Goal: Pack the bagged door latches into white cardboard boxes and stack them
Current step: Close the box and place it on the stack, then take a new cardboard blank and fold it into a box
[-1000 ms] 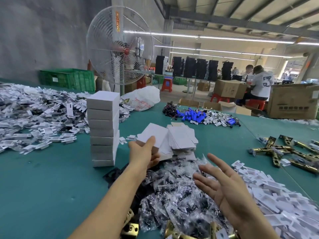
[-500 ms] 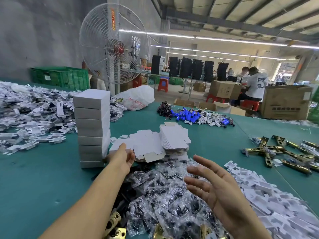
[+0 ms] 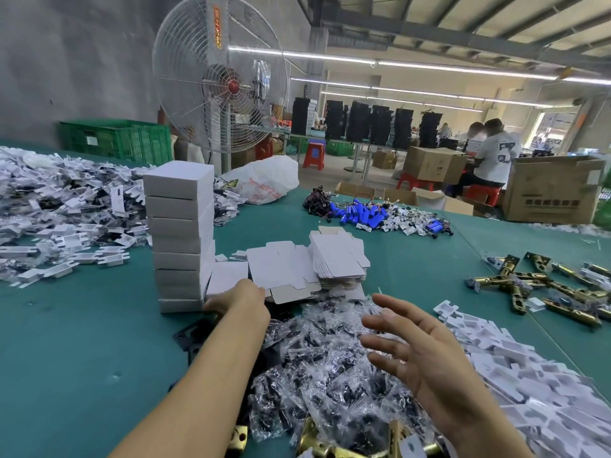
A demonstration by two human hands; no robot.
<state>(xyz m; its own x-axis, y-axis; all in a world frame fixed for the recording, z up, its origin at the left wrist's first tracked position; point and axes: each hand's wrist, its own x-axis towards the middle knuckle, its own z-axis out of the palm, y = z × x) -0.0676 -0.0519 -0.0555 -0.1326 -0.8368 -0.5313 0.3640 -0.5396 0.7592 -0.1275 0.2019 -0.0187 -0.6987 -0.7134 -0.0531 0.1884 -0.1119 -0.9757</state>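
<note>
Your left hand [image 3: 238, 302] has dropped to the foot of the box stack [image 3: 180, 233]. Its fingers are hidden, so you cannot tell whether it grips the flat white carton [image 3: 228, 277]. Your right hand [image 3: 426, 361] hovers spread and empty over the bagged latches [image 3: 330, 375], lower centre. Bare table [image 3: 66, 358] lies at lower left.

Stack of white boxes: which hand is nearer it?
Left. The left hand is at the base of the stack of white boxes, on its right; the right hand hovers open over the bagged latches, farther right.
</note>
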